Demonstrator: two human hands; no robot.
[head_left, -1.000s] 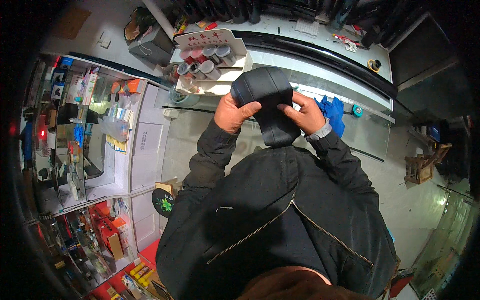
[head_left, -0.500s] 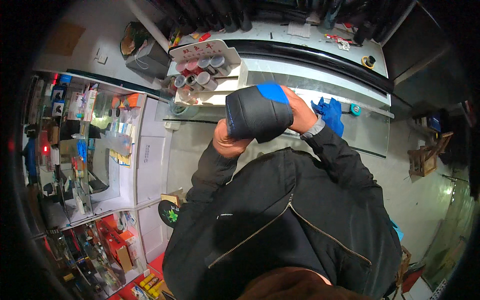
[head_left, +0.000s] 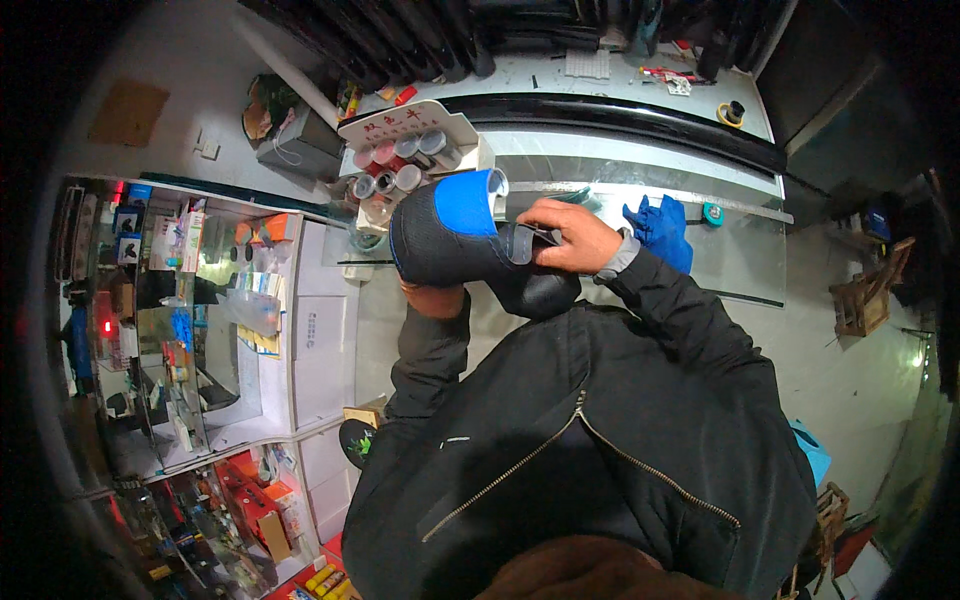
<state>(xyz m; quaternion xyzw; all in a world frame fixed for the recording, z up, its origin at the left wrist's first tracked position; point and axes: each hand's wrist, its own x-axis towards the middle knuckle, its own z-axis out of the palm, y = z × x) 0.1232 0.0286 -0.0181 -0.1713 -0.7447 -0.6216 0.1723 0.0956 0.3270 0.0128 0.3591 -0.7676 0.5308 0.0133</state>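
A curved black cover (head_left: pixel 440 245) of leather-like material, with a bright blue panel and blue stitching along its edge, is held up in front of my chest. My left hand (head_left: pixel 432 299) supports it from below on the left; its fingers are mostly hidden behind the cover. On the other side, my right hand (head_left: pixel 578 238) grips the cover's turned-back edge between thumb and fingers, where the grey inner face shows. A loose black part of the cover hangs down toward my jacket.
Beyond my hands is a glass-topped counter (head_left: pixel 740 262) with a blue cloth (head_left: pixel 660 232) and a teal tape measure (head_left: pixel 712 214). A white display rack (head_left: pixel 460 128) holds several lidded jars. Glass shelving (head_left: pixel 270 400) stands at left, a wooden stool (head_left: pixel 865 295) at right.
The cover has shifted left and turned, so its blue panel now faces up on the left. My right hand has moved from behind its upper right to its near right edge.
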